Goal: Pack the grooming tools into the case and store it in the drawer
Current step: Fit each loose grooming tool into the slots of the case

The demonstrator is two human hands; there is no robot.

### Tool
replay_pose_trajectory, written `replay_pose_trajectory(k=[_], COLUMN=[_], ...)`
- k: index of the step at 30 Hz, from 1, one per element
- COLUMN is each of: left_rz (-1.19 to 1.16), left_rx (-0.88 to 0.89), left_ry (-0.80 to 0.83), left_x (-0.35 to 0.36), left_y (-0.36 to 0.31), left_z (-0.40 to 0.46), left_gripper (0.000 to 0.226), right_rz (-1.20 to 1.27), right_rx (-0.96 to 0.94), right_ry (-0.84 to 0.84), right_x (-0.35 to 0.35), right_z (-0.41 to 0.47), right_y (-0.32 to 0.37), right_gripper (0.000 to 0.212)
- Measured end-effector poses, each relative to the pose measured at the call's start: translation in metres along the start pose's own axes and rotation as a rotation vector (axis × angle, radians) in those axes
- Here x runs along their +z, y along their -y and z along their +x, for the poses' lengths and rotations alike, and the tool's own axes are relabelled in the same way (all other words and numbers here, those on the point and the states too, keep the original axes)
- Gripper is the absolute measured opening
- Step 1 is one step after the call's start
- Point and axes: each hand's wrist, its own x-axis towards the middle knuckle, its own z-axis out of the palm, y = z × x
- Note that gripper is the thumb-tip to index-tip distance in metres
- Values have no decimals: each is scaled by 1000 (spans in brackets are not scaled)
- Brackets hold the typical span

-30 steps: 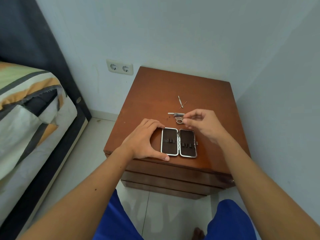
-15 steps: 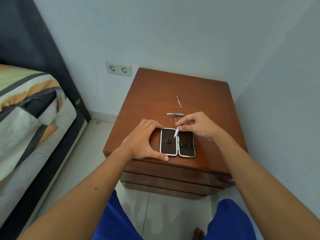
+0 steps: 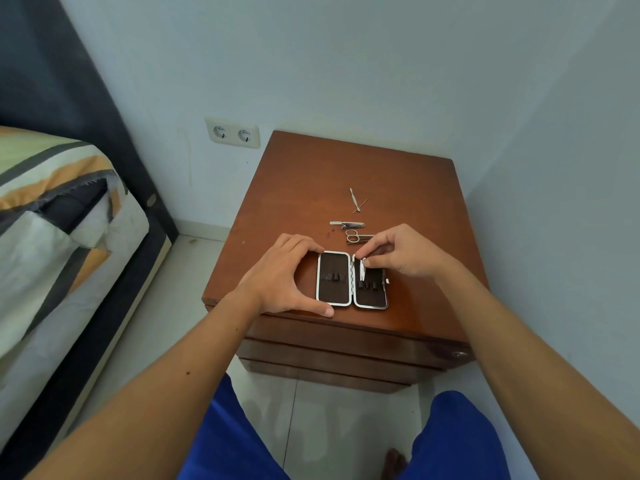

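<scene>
A small grooming case (image 3: 333,278) lies open flat near the front edge of the wooden nightstand (image 3: 301,188), dark inside with elastic loops and a metal rim. My left hand (image 3: 282,277) braces the case's left side, thumb at its front corner. My right hand (image 3: 401,252) pinches a small metal tool (image 3: 362,270) and holds it over the right half, its tip at the loops. Behind the case lie small scissors (image 3: 356,236), a nail clipper (image 3: 348,224) and two thin metal picks (image 3: 356,201).
The nightstand has closed drawers (image 3: 346,341) below its front edge, with a knob (image 3: 460,354) at the right. A wall stands close on the right. A bed (image 3: 59,216) is at the left, a double socket (image 3: 232,132) on the back wall. My knees in blue shorts are below.
My right hand picked a metal tool from beside the scissors and brought it down onto the right half of the case. My left hand stayed on the case.
</scene>
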Motion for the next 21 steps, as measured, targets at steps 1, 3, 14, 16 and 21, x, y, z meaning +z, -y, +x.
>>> replay_pose_trajectory(k=[1,3,14,16,21], left_rz=[0,3,6,4,7], left_rx=[2,3,-12,-21,-26], left_ry=[-2,-5,8,17,18], left_x=[0,0,0,0,0], left_y=[0,0,-2,-2,-2], left_z=[0,0,-1,0,0], left_gripper=[118,117,119,118,119], right_rz=[-25,-66,-161,-205,-219], right_rx=[-9,-57,-186,-182,-190], right_ry=[4,-15,-122,-133,-135], right_x=[2,7,31,33,36], right_z=[-2,-6,-36,-38,-40], right_y=[1,1,-14,-14,-13], right_gripper=[18,18,46,51,49])
